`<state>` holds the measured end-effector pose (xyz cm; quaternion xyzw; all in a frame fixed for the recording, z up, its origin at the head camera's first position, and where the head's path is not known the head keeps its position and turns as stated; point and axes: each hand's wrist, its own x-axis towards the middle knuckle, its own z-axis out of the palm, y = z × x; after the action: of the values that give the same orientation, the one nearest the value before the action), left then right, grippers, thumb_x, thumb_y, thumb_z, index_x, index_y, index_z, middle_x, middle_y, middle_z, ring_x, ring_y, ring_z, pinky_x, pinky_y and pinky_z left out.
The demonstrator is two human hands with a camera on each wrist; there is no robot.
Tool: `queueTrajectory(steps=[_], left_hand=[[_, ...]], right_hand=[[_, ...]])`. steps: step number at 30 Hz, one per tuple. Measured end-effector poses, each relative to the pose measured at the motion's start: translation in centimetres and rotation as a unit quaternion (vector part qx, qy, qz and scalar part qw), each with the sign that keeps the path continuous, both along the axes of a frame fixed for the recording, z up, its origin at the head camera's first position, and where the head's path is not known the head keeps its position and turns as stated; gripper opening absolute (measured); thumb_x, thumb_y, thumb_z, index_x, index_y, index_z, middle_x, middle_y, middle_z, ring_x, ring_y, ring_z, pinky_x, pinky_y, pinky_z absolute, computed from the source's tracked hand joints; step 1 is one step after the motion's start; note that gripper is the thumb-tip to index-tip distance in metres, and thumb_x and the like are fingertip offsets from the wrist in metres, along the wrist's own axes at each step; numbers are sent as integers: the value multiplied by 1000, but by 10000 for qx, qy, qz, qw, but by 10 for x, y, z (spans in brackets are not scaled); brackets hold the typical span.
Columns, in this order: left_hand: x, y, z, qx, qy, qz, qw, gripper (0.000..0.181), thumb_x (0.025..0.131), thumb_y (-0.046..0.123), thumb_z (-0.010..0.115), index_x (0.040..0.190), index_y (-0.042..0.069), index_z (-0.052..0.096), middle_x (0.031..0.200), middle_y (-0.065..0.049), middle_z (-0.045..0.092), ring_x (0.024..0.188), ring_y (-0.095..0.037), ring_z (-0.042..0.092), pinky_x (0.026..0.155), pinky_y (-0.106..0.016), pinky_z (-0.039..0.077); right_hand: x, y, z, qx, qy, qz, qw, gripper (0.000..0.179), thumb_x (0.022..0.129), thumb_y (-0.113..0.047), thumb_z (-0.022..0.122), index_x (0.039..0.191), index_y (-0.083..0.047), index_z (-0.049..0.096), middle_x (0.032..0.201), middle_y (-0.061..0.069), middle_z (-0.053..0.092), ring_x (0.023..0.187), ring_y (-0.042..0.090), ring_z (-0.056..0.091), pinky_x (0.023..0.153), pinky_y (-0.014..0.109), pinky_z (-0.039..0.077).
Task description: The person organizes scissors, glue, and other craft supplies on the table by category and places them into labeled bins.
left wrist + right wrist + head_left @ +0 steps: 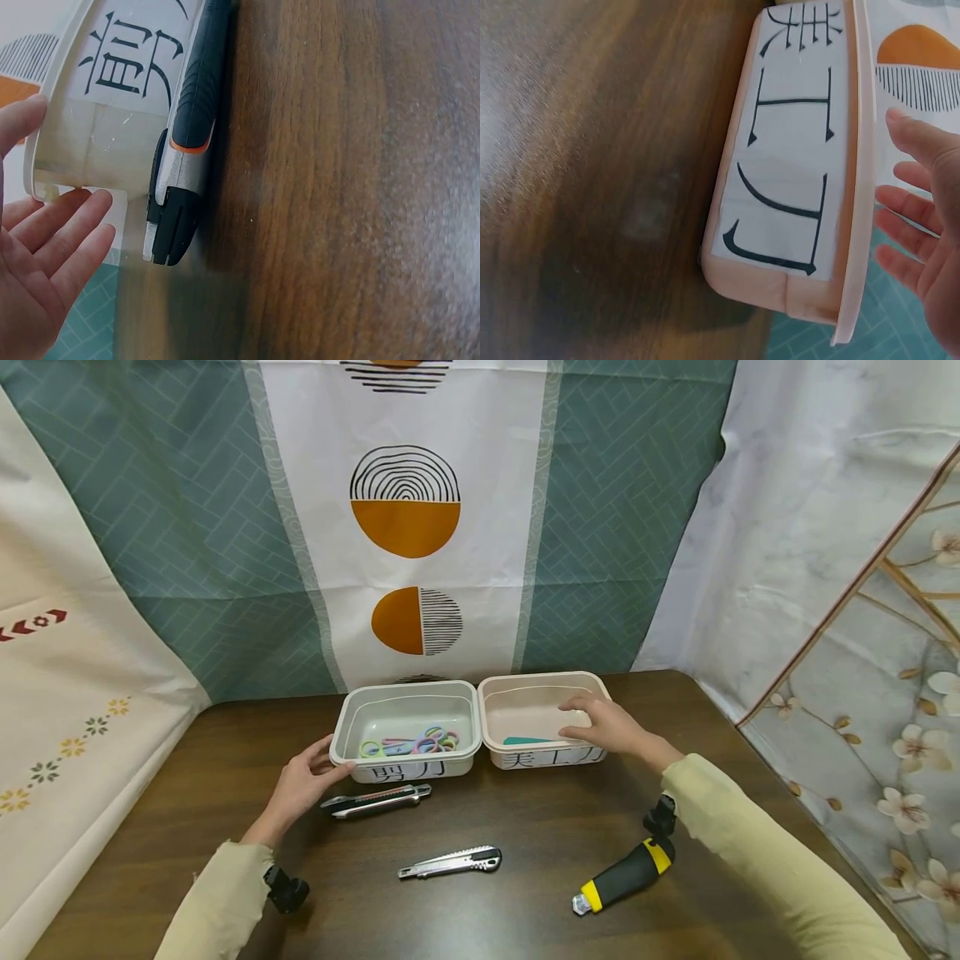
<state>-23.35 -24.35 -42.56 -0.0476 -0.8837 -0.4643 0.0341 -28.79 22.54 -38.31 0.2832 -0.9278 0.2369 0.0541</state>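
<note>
My left hand [303,785] is at the left corner of a pale grey-green bin [405,691], its thumb touching the rim and its fingers extended along the side. Several pastel-handled scissors [412,743] lie inside that bin. Above the pink bin [540,680], my right hand [603,727] hovers with parted fingers and nothing between them. A teal item [525,740] shows in the pink bin, partly hidden by its front wall. A black-and-silver utility knife [377,801] lies before the left bin. Nearer me are a silver snap-off knife [450,862] and a black-and-yellow utility knife [624,876].
Both bins stand side by side at the back of the brown wooden table [525,827], with labels on their front walls. A patterned curtain [487,527] hangs right behind them. Pale fabric [825,610] borders the table on the right.
</note>
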Motion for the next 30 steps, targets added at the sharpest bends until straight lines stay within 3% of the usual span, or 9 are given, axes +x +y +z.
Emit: queueTrajectory(steps=[16, 24, 30], left_hand=[[0, -1, -1, -56, -34, 46, 10000, 71, 84, 33, 65, 138, -1, 33, 122, -24, 53, 108, -35, 54, 82, -45, 48], [1, -3, -2, -64, -5, 29, 10000, 73, 83, 34, 65, 138, -2, 33, 121, -24, 54, 107, -34, 55, 81, -42, 49], [0, 0, -2, -90, -1, 34, 10000, 71, 84, 33, 65, 138, 0, 34, 120, -24, 54, 107, -35, 55, 81, -44, 48]], right_hand=[[35, 3, 0, -666, 308, 592, 9955, 29, 80, -14, 69, 106, -4, 64, 101, 7, 64, 94, 19, 57, 80, 38, 49], [49, 14, -9, -620, -81, 632, 9960, 28, 81, -14, 68, 106, -2, 64, 100, 9, 65, 88, 24, 61, 73, 41, 50], [65, 17, -12, -387, -416, 769, 9954, 36, 83, -26, 66, 110, -3, 61, 105, 8, 64, 95, 25, 59, 81, 42, 47]])
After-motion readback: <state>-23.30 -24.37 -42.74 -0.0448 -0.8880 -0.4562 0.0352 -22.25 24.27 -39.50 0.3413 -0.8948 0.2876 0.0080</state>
